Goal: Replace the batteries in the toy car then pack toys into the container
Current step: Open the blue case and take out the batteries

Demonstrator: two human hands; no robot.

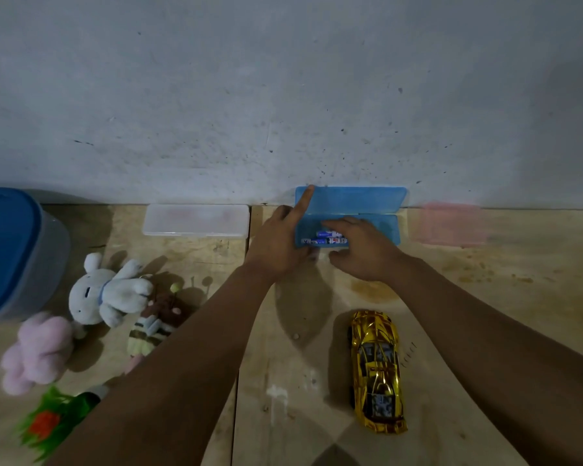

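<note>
A blue plastic case point(377, 227) lies open against the wall, its lid point(354, 199) standing up. Batteries point(323, 237) with blue and white labels lie in its left end. My left hand point(280, 242) rests at the case's left end, the index finger stretched up against the lid's left corner. My right hand point(360, 248) reaches over the case's front edge, its fingers on the batteries. A shiny gold toy car point(377, 371) sits on the wooden table nearer to me, apart from both hands.
A clear container with a blue lid point(7, 250) stands at the far left. A white case point(196, 219) and a pink case point(450, 223) lie by the wall. White plush point(105, 294), pink plush point(39, 351), brown plush point(159, 317) and a green toy point(54, 418) lie at the left.
</note>
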